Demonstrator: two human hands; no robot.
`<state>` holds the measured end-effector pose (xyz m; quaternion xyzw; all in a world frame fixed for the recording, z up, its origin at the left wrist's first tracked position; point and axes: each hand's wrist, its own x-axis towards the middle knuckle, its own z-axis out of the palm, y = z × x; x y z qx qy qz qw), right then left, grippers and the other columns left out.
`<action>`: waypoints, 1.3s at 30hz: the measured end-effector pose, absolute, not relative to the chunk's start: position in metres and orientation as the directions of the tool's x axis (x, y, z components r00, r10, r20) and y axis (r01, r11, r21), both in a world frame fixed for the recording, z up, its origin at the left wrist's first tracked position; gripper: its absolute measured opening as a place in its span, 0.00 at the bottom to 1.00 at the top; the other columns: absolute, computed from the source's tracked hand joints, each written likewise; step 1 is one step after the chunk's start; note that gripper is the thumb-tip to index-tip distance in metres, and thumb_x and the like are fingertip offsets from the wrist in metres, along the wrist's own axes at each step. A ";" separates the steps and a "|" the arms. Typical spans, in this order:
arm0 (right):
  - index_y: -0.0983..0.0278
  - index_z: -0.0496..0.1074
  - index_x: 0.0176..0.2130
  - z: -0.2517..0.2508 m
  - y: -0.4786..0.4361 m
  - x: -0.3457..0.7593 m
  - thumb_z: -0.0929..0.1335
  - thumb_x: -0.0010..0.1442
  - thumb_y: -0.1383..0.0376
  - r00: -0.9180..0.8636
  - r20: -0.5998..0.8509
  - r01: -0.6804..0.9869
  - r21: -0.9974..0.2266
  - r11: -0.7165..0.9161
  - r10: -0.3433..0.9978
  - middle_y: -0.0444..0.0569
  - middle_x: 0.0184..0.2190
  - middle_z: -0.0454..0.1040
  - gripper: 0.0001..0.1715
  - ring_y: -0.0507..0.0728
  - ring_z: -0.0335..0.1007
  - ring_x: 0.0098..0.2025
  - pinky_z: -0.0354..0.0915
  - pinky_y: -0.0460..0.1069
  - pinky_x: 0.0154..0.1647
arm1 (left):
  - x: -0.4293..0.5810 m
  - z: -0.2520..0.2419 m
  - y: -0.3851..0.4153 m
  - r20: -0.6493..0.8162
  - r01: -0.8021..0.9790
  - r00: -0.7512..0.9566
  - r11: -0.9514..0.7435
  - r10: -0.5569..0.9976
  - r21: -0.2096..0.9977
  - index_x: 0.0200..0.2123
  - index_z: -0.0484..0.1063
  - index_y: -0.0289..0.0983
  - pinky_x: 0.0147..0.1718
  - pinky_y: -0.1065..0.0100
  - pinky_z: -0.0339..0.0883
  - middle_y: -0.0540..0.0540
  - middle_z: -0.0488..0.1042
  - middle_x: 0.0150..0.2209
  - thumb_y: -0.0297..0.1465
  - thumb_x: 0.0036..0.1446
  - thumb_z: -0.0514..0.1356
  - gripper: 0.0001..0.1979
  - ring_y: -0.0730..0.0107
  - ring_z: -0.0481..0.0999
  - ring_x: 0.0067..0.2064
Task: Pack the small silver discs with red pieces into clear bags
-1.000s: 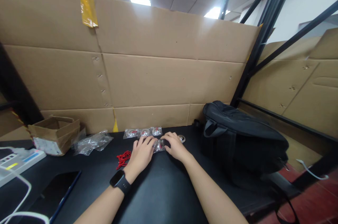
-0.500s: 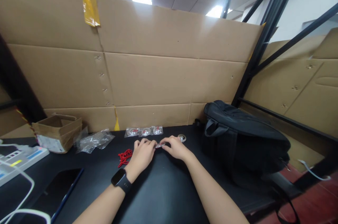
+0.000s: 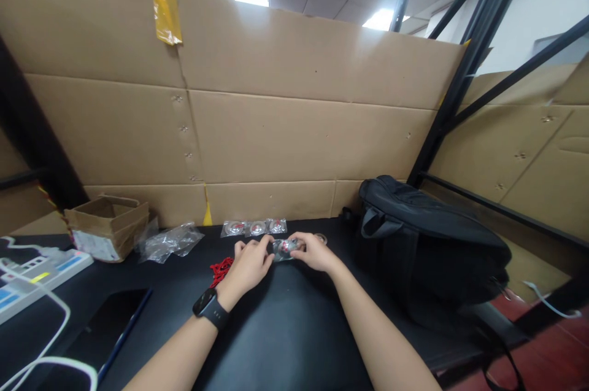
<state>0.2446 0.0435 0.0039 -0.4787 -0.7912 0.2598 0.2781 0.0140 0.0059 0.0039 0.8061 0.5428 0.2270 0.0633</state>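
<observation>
Between both hands is a small clear plastic packet [image 3: 283, 250] with something silvery and red inside. My left hand [image 3: 251, 265], with a dark watch on its wrist, pinches the packet's left end. Its right end is in the fingers of my right hand [image 3: 314, 251]. Just behind the right hand, a round metal piece [image 3: 323, 237] is partly hidden. Three flat clear packets lie in a row behind the hands: a left packet [image 3: 233, 229], a middle packet [image 3: 256, 229] and a right packet [image 3: 277, 226]. Red cords [image 3: 221, 270] lie beside the left hand, partly covered.
A black backpack [image 3: 427, 250] stands at the right. On the left are crumpled clear bags [image 3: 170, 242], an open cardboard box [image 3: 108, 228], a white power strip [image 3: 69, 272] with cables and a dark phone [image 3: 108, 329]. A cardboard wall [image 3: 267, 139] closes off the back of the black table [image 3: 285, 329].
The packet has been tilted so that its face shows more, and my hands sit slightly farther apart around it. The view has shifted a little.
</observation>
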 end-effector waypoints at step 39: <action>0.53 0.74 0.48 0.003 0.057 0.298 0.71 0.56 0.67 -0.124 0.212 0.914 -0.357 0.195 0.969 0.46 0.49 0.79 0.19 0.63 0.72 0.53 0.59 0.55 0.49 | -0.092 0.052 0.020 0.198 0.747 0.329 -0.383 0.923 0.544 0.33 0.74 0.40 0.37 0.70 0.65 0.49 0.81 0.34 0.38 0.59 0.58 0.09 0.66 0.79 0.37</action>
